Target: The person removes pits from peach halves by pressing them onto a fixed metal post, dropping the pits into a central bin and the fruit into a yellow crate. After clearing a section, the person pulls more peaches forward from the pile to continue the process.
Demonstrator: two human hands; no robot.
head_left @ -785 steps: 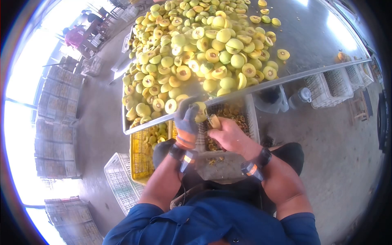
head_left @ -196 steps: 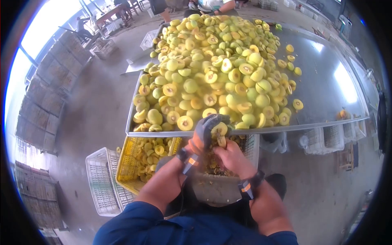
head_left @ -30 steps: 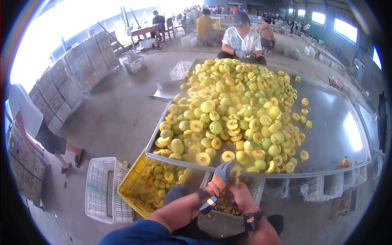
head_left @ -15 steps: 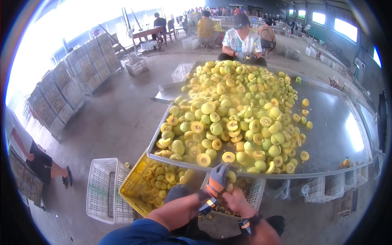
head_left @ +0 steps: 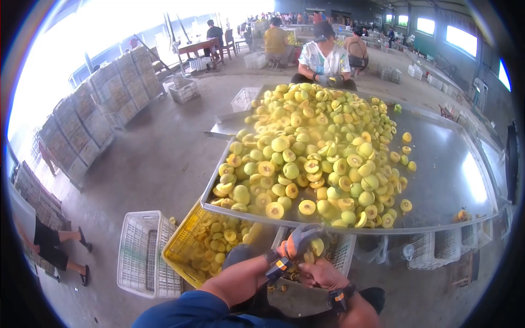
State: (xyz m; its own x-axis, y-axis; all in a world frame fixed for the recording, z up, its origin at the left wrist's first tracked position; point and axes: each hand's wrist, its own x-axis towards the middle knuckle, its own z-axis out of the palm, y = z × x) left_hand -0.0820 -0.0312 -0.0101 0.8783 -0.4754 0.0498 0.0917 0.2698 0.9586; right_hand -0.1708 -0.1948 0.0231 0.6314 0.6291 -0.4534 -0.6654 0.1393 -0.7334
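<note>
At the left margin, the legs of one passer-by (head_left: 46, 236) stand beside stacked crates (head_left: 109, 90), too many and too crowded to count. Next, on the floor, lies a white crate (head_left: 130, 270), possibly two nested; which cannot be told. One yellow crate (head_left: 174, 250), filled with uncounted fruit pieces (head_left: 220, 240), sits partly beneath the near left corner of the tabletop (head_left: 443, 177).

Just off the near edge, left of its middle, are the two working hands. The gloved left hand (head_left: 295, 242) has its grip clamped around one fruit half (head_left: 317, 247). The bare right hand (head_left: 324, 273) sits close below it, fingers curled; whether its grip is clamped on anything cannot be told. One pale crate (head_left: 343, 257) lies under both, its contents largely screened.

The step in hand appears to be work on this single half; the next move calls for a steady left grip and controlled fingers on the right.

Above, a heap of fruit halves (head_left: 328, 158), beyond counting, covers the left and middle of the tabletop. One co-worker (head_left: 326, 59) sits at the far edge. Rightward, about five loose pieces (head_left: 406, 138) flank the heap, and one small orange-brown cluster (head_left: 462, 216) rests toward the near right corner.
</note>
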